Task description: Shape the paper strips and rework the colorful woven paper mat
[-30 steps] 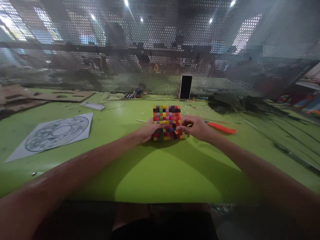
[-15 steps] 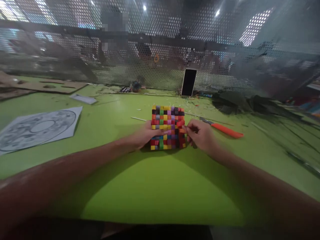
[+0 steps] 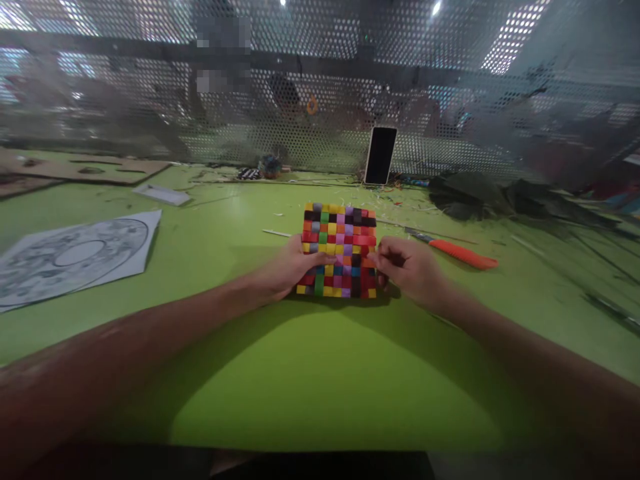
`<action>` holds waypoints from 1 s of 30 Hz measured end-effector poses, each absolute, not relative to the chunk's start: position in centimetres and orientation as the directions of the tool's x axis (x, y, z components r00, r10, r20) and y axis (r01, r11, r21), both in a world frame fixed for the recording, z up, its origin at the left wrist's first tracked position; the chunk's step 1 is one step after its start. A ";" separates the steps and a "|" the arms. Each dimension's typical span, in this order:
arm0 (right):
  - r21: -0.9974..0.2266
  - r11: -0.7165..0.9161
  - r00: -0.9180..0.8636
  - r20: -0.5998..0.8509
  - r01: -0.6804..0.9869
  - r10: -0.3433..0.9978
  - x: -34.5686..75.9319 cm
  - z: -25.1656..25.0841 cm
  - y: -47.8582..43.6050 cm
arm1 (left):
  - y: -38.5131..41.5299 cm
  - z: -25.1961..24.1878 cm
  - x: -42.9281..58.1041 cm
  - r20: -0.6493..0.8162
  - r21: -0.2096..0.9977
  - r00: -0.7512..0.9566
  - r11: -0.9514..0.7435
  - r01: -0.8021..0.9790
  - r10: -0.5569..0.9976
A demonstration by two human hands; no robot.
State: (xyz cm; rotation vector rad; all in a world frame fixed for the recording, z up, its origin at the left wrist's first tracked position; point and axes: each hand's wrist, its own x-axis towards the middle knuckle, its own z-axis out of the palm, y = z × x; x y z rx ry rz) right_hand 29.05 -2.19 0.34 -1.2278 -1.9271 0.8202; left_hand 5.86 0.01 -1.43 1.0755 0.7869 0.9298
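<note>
A square woven panel (image 3: 340,230) of many-coloured flat strips is held up, tilted, above the green table (image 3: 320,380). My left hand (image 3: 293,268) grips its left side, thumb across the front and the other fingers hidden behind. At the right edge, my right hand (image 3: 407,268) pinches an orange-red strip end between thumb and fingertips. Right of that hand lies a tool with an orange handle (image 3: 464,253) and a dark metal end, which looks like a knife.
A printed sheet (image 3: 80,257) with a ring design lies at the left. Behind it are a shallow white tray (image 3: 161,194) and cut cardboard (image 3: 85,167). A phone (image 3: 381,155) leans on the perforated metal screen (image 3: 320,147). Dark leaf-like strips (image 3: 480,195) lie at the back right.
The view has shifted slightly. The woven panel now looks a little wider and faces me more squarely. Both hands keep their grip, the right one slightly further right.
</note>
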 end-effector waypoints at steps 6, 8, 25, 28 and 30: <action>-0.798 0.352 -0.268 0.247 0.490 0.931 28.6 0.0 -2.6 | 0.0 -1.6 6.0 -0.024 0.978 0.373 0.100 -0.185 0.928; -0.789 0.367 -0.282 0.254 0.493 0.925 28.5 -0.1 -2.6 | -0.2 -1.4 5.9 -0.012 0.985 0.375 0.075 -0.154 0.927; -0.764 0.413 -0.336 0.270 0.495 0.902 28.4 0.6 -3.2 | -0.6 -1.2 6.3 0.043 0.988 0.342 0.011 -0.152 0.939; -0.777 0.417 -0.344 0.273 0.472 0.899 28.4 0.4 -3.1 | -0.7 -1.2 6.4 0.037 0.986 0.330 0.020 -0.167 0.943; -0.767 0.421 -0.335 0.282 0.485 0.899 28.2 0.1 -3.1 | -0.8 -1.0 6.4 0.035 0.988 0.323 0.017 -0.156 0.946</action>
